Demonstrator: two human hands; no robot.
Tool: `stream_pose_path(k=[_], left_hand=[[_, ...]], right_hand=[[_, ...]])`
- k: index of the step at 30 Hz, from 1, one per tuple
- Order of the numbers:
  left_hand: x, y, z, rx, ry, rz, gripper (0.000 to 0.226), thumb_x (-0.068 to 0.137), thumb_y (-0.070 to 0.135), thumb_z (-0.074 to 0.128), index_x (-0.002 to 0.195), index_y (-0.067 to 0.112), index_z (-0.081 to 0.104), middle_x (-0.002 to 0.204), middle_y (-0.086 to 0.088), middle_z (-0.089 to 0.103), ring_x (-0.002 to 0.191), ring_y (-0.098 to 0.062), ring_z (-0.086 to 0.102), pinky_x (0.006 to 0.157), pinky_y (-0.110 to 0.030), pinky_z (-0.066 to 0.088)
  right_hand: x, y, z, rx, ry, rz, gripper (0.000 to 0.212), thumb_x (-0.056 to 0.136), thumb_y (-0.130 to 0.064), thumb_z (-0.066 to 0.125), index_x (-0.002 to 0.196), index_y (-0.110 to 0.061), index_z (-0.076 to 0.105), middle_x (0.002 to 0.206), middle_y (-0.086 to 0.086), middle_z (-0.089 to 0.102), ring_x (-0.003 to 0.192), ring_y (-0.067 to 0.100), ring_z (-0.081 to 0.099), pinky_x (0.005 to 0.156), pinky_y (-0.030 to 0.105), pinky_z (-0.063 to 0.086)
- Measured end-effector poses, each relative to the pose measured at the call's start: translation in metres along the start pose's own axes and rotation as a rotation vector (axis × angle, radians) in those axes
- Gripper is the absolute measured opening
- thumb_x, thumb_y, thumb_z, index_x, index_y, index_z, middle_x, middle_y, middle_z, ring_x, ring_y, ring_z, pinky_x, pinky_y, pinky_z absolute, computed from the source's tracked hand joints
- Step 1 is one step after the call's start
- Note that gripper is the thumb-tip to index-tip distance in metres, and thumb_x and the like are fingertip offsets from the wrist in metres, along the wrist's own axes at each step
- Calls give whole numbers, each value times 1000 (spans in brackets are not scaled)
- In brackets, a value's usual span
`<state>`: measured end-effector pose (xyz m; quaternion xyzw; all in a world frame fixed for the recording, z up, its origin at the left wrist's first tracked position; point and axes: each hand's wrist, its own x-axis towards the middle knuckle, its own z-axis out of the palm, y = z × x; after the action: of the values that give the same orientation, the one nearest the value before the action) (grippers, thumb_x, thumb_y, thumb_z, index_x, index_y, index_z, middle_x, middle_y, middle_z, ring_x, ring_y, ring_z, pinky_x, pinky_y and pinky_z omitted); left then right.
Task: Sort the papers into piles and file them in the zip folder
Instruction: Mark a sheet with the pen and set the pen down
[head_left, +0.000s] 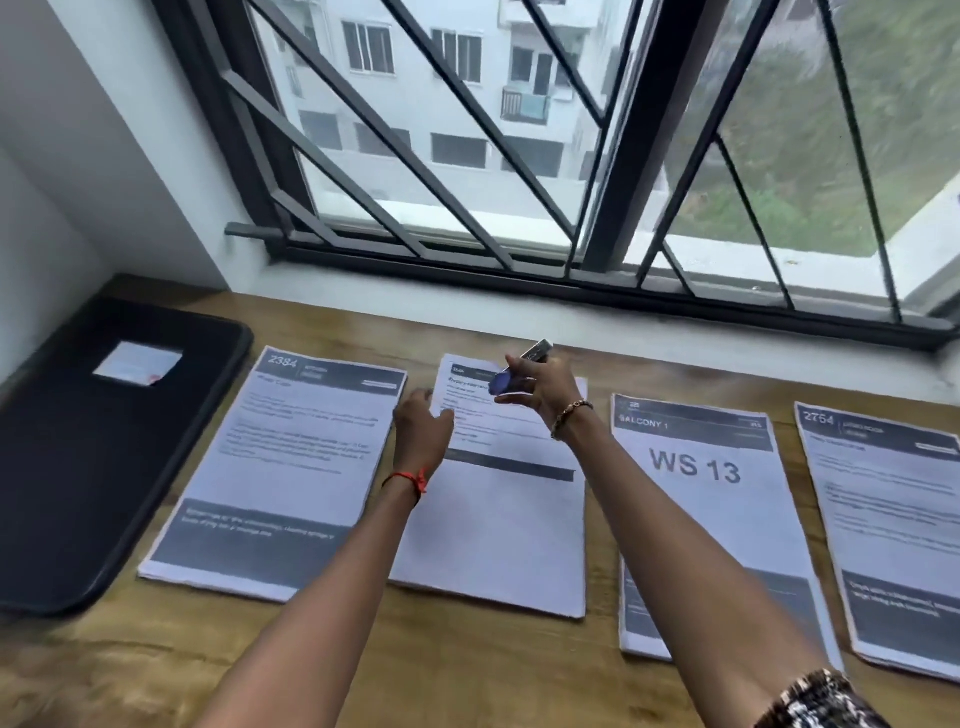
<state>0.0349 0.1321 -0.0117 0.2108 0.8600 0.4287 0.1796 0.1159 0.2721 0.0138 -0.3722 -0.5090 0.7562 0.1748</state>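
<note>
Head view, layout: You have four paper piles in a row on the wooden table (467, 670), set apart so that, as I judge it, each kind stays separate.
Zip folder: The black zip folder (78, 457) lies flat at the far left, just beside the first pile (280, 467). It looks closed, so the filing has not begun.
Second pile: The second pile (498, 530) sits between your arms and is the one you are working on.
Left hand: Your left hand (422, 421) rests on the upper left edge of that pile, probably to stop the sheets sliding. I cannot tell whether the fingers pinch the corner or only press on it.
Right hand: Your right hand (540, 387) is closed round a blue and silver tool (519, 371), which looks like a small stapler. It is held above the pile's top edge, apart from the paper.
Why there: Judging by the pose, you mean to fasten the top of this stack before filing it.
Other piles: The WS 13 pile (696, 519) and the far right pile (893, 519) lie untouched, near each other but not overlapping.
Caution: Square the sheets under your left hand first, or the fastening may catch them askew.
Blur: The small print on the pages is too soft to read.
</note>
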Motion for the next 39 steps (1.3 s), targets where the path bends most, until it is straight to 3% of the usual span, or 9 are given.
stream_pose_path(k=[2, 6, 11, 17, 20, 25, 31, 36, 39], left_hand=[[11, -1, -3, 1, -12, -7, 6, 83, 4, 59, 86, -1, 57, 97, -22, 64, 90, -33, 58, 66, -21, 32], [34, -7, -2, 32, -45, -49, 19, 84, 8, 60, 72, 3, 47, 93, -31, 60, 90, -39, 56, 63, -31, 29], [51, -7, 6, 46, -54, -94, 37, 86, 16, 59, 83, -21, 53, 97, -36, 58, 91, -44, 56, 65, -41, 41], [61, -8, 11, 81, -76, -149, 38, 86, 25, 60, 81, -13, 60, 93, -28, 63, 89, -42, 58, 68, -39, 47], [67, -12, 15, 71, -88, -121, 33, 85, 22, 59, 73, -8, 63, 84, -25, 67, 83, -40, 61, 64, -38, 47], [63, -16, 24, 76, -32, -88, 23, 89, 16, 55, 94, -4, 62, 101, -20, 64, 95, -36, 57, 76, -38, 47], [48, -17, 37, 10, 145, 60, 14, 89, 0, 50, 90, -8, 61, 89, -25, 64, 82, -39, 55, 62, -31, 31], [42, -33, 50, 36, 221, 168, 28, 87, -8, 49, 113, -14, 57, 100, -30, 61, 92, -42, 56, 77, -34, 38], [42, -40, 55, 18, 242, 196, 32, 86, -10, 50, 117, -15, 55, 100, -30, 61, 90, -41, 58, 76, -30, 37]], right_hand=[[5, 5, 6, 2, 25, 9, 18, 87, -6, 60, 76, -5, 46, 73, 19, 56, 66, 34, 60, 53, 36, 56], [18, 13, 16, -10, 84, 10, 17, 86, -6, 60, 77, -6, 46, 74, 20, 56, 66, 34, 60, 56, 37, 54], [36, 18, 22, -58, 137, 3, 18, 84, -4, 61, 73, -7, 48, 65, 12, 54, 60, 27, 56, 52, 31, 53], [46, 37, 19, -160, 203, 31, 27, 82, 2, 63, 63, -11, 48, 49, -6, 55, 42, 3, 51, 44, 13, 42], [49, 39, 16, -155, 180, 23, 26, 83, 2, 61, 65, -11, 47, 57, -1, 53, 41, 0, 50, 44, 12, 41], [50, 45, 14, -112, 155, 21, 20, 83, 0, 61, 69, -11, 51, 68, 4, 56, 60, 14, 53, 52, 16, 45], [49, 46, 13, -68, 124, 19, 15, 84, 0, 61, 75, -9, 53, 73, 7, 58, 62, 13, 57, 57, 19, 49], [46, 37, 4, 43, -13, 79, 16, 84, 6, 58, 79, -8, 54, 73, 8, 59, 59, 13, 61, 56, 21, 53], [52, 27, -6, 124, -63, 53, 18, 84, 10, 54, 85, -7, 57, 75, 4, 66, 67, 13, 68, 62, 22, 57]])
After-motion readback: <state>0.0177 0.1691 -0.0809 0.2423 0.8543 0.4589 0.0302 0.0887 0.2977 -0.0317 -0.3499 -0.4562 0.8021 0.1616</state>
